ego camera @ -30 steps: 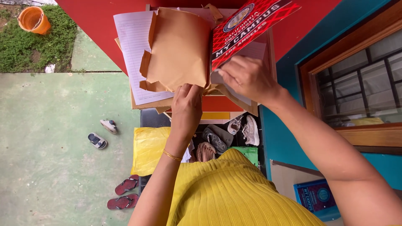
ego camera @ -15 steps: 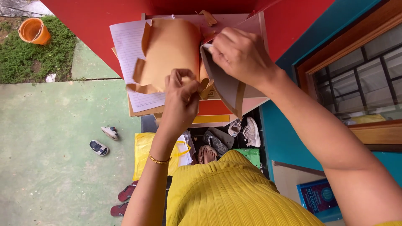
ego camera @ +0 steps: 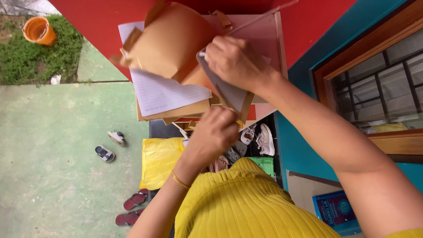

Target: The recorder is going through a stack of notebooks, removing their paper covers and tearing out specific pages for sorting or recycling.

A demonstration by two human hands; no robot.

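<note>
Above the tabletop (ego camera: 264, 66), a grey-backed book (ego camera: 229, 94) is gripped by the right hand (ego camera: 233, 61); the left hand (ego camera: 216, 132) (closed, contents unclear) is held below it, beside brown paper (ego camera: 169, 42).

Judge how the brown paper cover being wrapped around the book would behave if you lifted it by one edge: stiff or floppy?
Probably floppy: the brown paper cover bows up in a curve instead of lying flat. Its cut flaps stick out at angles, so it likely holds a crease. It looks thin and light, possibly easy to tear. The right hand grips the book's edge, while the left hand is at the stack's near edge.
</note>
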